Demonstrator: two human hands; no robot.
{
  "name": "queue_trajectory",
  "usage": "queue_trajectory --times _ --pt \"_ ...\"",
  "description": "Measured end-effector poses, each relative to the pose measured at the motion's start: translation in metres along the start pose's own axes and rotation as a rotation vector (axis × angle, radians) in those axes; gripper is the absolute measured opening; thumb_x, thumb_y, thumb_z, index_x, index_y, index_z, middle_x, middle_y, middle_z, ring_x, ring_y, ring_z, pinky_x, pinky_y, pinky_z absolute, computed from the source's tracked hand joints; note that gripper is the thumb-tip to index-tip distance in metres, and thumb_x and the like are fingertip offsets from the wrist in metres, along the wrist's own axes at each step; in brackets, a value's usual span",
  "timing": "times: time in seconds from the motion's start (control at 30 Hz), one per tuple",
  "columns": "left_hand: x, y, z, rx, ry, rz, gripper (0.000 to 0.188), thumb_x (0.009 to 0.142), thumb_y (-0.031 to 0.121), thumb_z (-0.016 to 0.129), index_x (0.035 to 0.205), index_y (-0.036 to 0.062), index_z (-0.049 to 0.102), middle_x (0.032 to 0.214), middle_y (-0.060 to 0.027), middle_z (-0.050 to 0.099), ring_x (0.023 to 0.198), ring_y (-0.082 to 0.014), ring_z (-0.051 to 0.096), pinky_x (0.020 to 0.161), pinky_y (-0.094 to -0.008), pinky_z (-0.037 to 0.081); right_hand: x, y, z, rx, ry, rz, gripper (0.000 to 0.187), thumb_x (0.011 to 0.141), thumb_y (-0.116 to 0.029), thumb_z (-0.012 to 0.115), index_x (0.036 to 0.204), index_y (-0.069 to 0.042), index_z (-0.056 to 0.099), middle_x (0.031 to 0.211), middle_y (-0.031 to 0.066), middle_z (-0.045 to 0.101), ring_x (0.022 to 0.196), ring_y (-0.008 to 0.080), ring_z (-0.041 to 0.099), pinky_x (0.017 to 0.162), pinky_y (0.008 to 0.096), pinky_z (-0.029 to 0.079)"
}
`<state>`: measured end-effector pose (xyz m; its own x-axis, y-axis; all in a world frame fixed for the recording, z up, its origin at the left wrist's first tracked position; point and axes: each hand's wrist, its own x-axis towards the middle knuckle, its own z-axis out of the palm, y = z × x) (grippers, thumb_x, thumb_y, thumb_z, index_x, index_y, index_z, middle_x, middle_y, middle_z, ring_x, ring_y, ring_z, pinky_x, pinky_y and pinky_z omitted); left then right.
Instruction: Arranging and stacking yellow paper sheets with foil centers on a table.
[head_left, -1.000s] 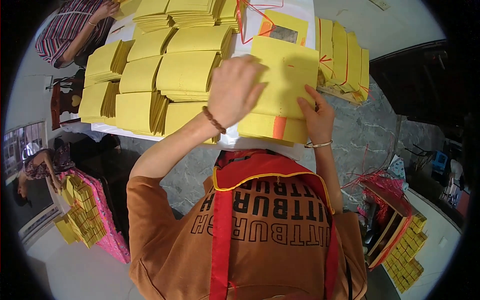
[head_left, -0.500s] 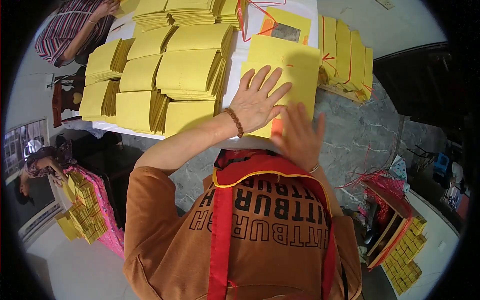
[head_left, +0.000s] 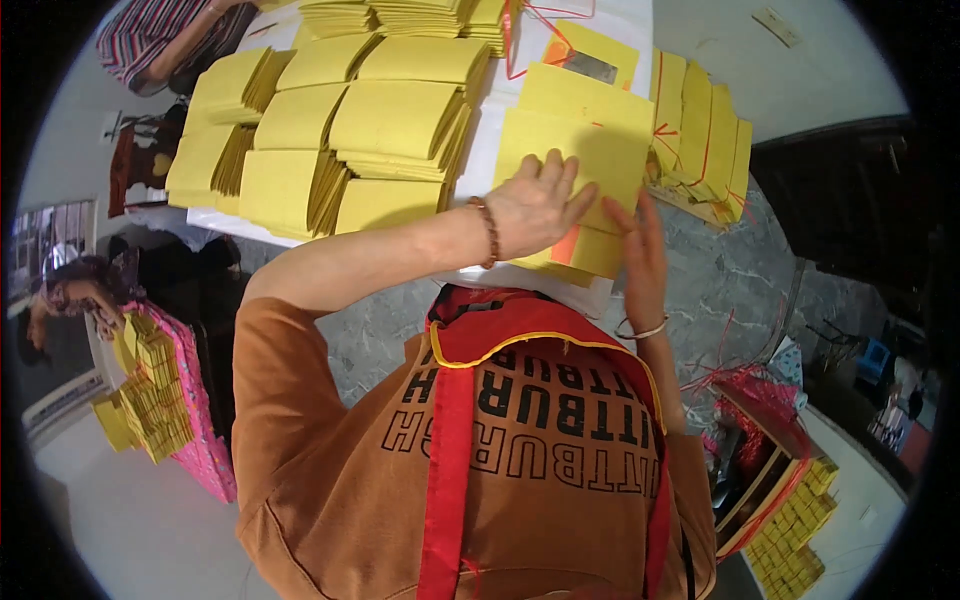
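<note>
My left hand (head_left: 540,208), with a beaded bracelet at its wrist, lies with fingers stretched over the near part of a yellow paper sheet (head_left: 570,135). This sheet tops a low pile at the table's near right corner. At the pile's right edge is my right hand (head_left: 645,258), fingers extended and slightly apart, thumb against the paper. Between the hands an orange patch (head_left: 566,245) shows on the paper near a fold. Whether the right fingers pinch a sheet is hard to make out.
Bundles of folded yellow paper (head_left: 395,120) fill the left of the white-covered table (head_left: 484,125). A yellow sheet with a grey panel (head_left: 590,65) lies beyond the pile. Red-tied yellow stacks (head_left: 700,130) stand at right. Another person's striped sleeve (head_left: 150,45) is at far left.
My left hand has slid nearer and its fingers have drawn closer together. My right hand has moved right, from over the near corner to the pile's right edge. The view has shifted slightly.
</note>
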<state>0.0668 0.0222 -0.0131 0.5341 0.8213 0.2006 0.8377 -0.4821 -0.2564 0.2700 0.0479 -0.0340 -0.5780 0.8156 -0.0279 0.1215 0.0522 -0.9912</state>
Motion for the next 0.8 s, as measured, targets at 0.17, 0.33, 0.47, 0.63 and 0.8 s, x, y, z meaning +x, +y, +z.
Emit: queue_trajectory --times 0.17,0.33,0.47,0.63,0.8 --pt "0.008 -0.015 -0.007 -0.436 -0.114 -0.183 0.045 0.074 0.013 0.056 0.117 -0.0014 0.053 0.107 -0.0196 0.059 0.093 -0.0328 0.059 0.077 -0.0358 0.049 0.01 -0.005 0.001 0.103 0.344 -0.272 0.055 0.098 -0.028 0.034 0.143 -0.004 0.013 0.136 0.0183 0.041 0.127 0.0293 0.039 0.107 0.0396 0.024" --pt "-0.077 -0.061 -0.059 -0.678 0.363 -0.343 0.045 0.072 0.0 0.054 0.116 0.0055 0.056 0.109 -0.0115 0.063 0.098 -0.0304 0.06 0.084 -0.0387 0.049 0.003 -0.001 -0.007 0.11 0.296 -0.216 0.056 0.098 -0.03 0.03 0.143 -0.004 0.01 0.133 0.0187 0.044 0.124 0.0289 0.043 0.107 0.0393 0.025" --pt "-0.167 -0.043 -0.042 -0.522 0.193 -0.467 0.047 0.073 0.0 0.054 0.119 0.0068 0.055 0.113 -0.0142 0.06 0.102 -0.0294 0.058 0.087 -0.0397 0.046 0.002 0.006 -0.007 0.065 0.228 -0.111 0.053 0.099 -0.028 0.029 0.143 -0.003 0.014 0.131 0.019 0.046 0.122 0.0281 0.045 0.104 0.0385 0.029" --pt "-0.218 -0.021 0.027 -0.227 -0.034 -0.53 0.046 0.078 0.009 0.051 0.124 0.0117 0.051 0.12 -0.0112 0.054 0.112 -0.0266 0.05 0.094 -0.0383 0.04 0.007 0.006 -0.005 -0.011 0.177 -0.103 0.048 0.099 -0.024 0.029 0.139 0.001 0.026 0.129 0.0193 0.048 0.121 0.0266 0.046 0.103 0.0358 0.031" --pt "-0.225 -0.008 0.049 -0.282 -0.186 -0.563 0.061 0.072 0.002 0.054 0.131 0.0095 0.043 0.133 -0.0161 0.042 0.122 -0.0315 0.041 0.1 -0.0414 0.035 0.009 0.009 -0.004 -0.07 0.163 -0.069 0.044 0.099 -0.023 0.03 0.132 0.006 0.037 0.127 0.0187 0.05 0.12 0.0253 0.046 0.102 0.0349 0.032"
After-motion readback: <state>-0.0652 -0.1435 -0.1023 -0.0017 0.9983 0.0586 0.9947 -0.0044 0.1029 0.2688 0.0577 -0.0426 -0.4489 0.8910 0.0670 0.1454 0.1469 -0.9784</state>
